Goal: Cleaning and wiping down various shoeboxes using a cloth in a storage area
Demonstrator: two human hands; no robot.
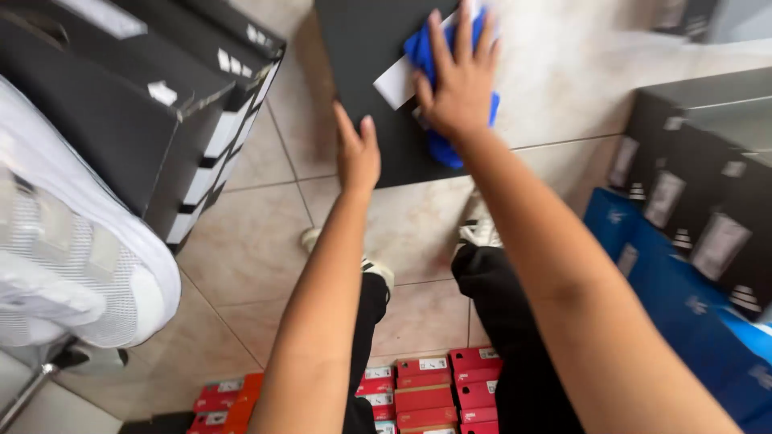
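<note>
- Head view, looking down: the right hand (460, 84) lies flat on a blue cloth (441, 96), fingers spread and pressing rather than clenched; the cloth sits on the lid of a black box (362, 88), over a white label (396, 80) at the lid's edge
- the left hand (356, 153) rests on the same box at its near edge, fingers straight and together, palm against the lid, gripping nothing that shows
- the black box is held out over a tiled floor (249, 241); the person's two shoes (478, 233) stand on the tiles just beneath it
- stacked black boxes (161, 104) at the left; a white shoe (72, 257) close to the camera; blue boxes (683, 297) at the right; red boxes (434, 390) in rows below
</note>
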